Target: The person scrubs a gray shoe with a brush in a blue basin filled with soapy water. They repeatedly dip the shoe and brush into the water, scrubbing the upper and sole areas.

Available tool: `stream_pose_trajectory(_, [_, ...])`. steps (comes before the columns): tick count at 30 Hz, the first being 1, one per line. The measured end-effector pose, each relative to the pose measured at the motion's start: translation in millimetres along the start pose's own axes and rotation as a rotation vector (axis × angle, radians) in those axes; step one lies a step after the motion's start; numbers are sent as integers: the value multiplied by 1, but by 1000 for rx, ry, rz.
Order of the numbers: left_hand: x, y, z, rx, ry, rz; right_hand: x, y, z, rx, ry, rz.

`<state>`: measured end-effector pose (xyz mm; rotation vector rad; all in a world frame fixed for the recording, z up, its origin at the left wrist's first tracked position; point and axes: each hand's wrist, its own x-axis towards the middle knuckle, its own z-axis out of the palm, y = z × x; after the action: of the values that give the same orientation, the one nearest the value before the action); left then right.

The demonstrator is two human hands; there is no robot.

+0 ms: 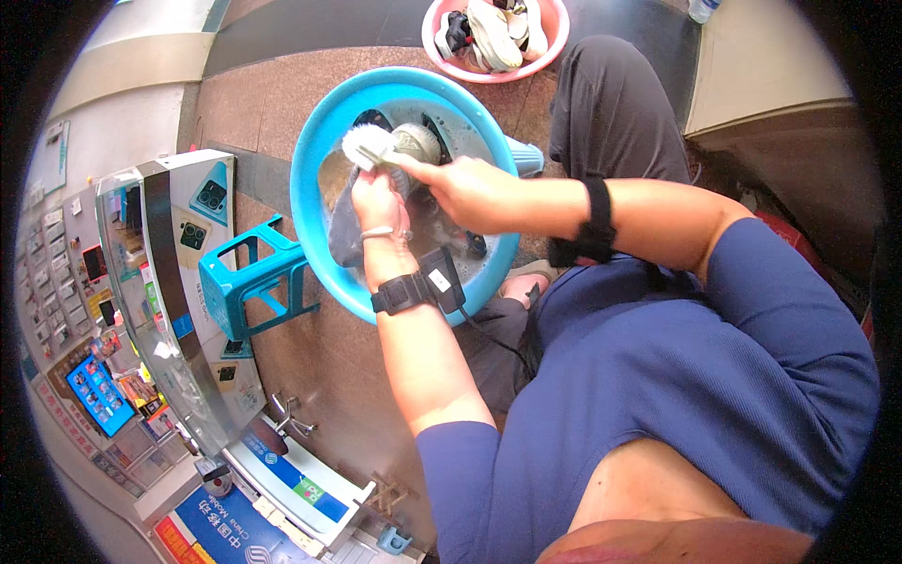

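A blue plastic tub point(304, 211) stands before me, holding soapy water and several dark, partly sunken items. My right hand point(476, 194) grips a white-bristled scrub brush point(368, 146), its index finger stretched along the handle. Just below the brush head, my left hand point(380, 204) is closed on a grey shoe point(345, 229). A pale, patterned shoe sole point(418, 144) shows beyond the fingers; whether it belongs to the same shoe I cannot tell. The left fingers partly hide the shoe.
Behind the tub sits a pink basin point(427, 42) full of shoes point(493, 39). A blue plastic stool point(250, 275) stands left of the tub, beside a glass display counter point(158, 296). My right knee point(613, 106) is close on the right. A cable point(504, 338) trails from my left wrist device.
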<state>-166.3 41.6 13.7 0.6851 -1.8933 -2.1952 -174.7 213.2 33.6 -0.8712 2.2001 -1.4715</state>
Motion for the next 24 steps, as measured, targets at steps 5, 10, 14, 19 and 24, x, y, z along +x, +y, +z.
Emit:
stream_pose_trajectory(5, [-5,-1,2,-3,-52,-39,-19,8,-6,-9,-49,59])
stream_pose_trajectory(10, [1,0,-18,961,-219,271,30,27,0,3,50,21])
stream_pose_trajectory(14, [-4,11,-31,1550,-27,325,24,26,-5,141,44,26])
stream_pose_trajectory(19, [-1,43,-16,1240,20,568,34,26,-13,55,298,-368])
stream_pose_trajectory(24, [7,19,-21,358,-109,172,27,-6,-26,-216,-4,-29])
